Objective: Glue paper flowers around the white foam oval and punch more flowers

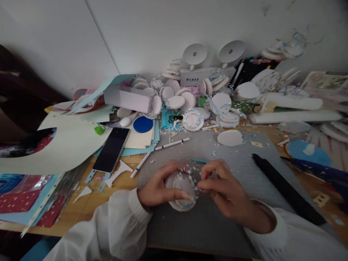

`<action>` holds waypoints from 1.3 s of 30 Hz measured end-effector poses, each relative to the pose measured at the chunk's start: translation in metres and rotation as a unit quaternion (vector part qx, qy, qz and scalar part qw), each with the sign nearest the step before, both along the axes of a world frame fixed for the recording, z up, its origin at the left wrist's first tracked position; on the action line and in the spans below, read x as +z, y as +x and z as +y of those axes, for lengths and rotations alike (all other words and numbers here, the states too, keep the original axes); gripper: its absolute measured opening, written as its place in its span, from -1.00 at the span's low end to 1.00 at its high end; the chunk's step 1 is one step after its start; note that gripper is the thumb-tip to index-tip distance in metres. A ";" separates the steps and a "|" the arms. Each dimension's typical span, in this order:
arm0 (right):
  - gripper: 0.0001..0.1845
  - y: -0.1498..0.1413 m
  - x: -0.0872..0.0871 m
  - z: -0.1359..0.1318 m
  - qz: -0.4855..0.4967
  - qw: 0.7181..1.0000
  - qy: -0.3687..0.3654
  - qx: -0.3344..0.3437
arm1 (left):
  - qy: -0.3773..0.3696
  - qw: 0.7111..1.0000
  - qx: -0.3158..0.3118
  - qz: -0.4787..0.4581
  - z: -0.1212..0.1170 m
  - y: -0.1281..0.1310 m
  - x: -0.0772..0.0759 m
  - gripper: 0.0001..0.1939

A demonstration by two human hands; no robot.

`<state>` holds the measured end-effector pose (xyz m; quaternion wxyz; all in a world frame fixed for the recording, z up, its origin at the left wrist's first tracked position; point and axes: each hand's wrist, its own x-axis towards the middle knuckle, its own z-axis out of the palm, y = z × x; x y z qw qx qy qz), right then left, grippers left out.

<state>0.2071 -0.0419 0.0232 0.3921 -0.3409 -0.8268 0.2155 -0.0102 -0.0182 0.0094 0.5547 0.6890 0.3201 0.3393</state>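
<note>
One hand, the left (159, 186), grips a white scalloped disc (186, 186) just in from the near edge of the grey cutting mat (195, 232), its thumb laid across the disc's face. The disc is tilted and carries a trim of small blue and white pieces (192, 174) along its upper right rim. At that trim the right hand (225, 188) has thumb and fingertips drawn together; whether anything is pinched between them, I cannot tell. A teal strip (199, 160) lies on the mat just beyond the hands.

Toward the mat's far left corner lie two slim white pens (174, 143), one partly off it. A long black case (285, 188) slants along the mat's right edge. Left of the mat, on the wooden tabletop (92, 208), a smartphone (112, 149) lies screen up, near a dark blue round piece (143, 124) on stacked paper sheets (133, 140). More white discs (175, 102) are heaped along the tabletop's far edge, before a white box (208, 75).
</note>
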 end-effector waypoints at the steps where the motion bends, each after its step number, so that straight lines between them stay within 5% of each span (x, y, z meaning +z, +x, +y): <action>1: -0.78 0.000 0.000 0.000 -0.004 1.000 -0.003 0.005 | -0.002 1.000 -0.004 0.002 0.000 0.000 0.000 -0.38; 10: -0.82 0.003 0.002 -0.001 -0.016 0.999 -0.023 0.032 | -0.035 0.999 0.004 -0.018 0.002 0.000 -0.002 -0.32; 24: -0.79 0.003 -0.003 0.003 -0.007 1.000 -0.008 -0.004 | 0.180 0.979 -0.016 0.093 -0.002 0.003 -0.010 -0.05; 31: -0.83 0.005 -0.006 0.004 0.008 1.000 -0.004 -0.023 | 0.137 0.986 0.038 0.089 -0.002 0.001 -0.005 -0.20; 39: -0.86 -0.001 -0.013 0.002 0.040 0.998 -0.045 -0.002 | 0.194 0.971 0.019 0.138 -0.007 0.007 0.002 -0.11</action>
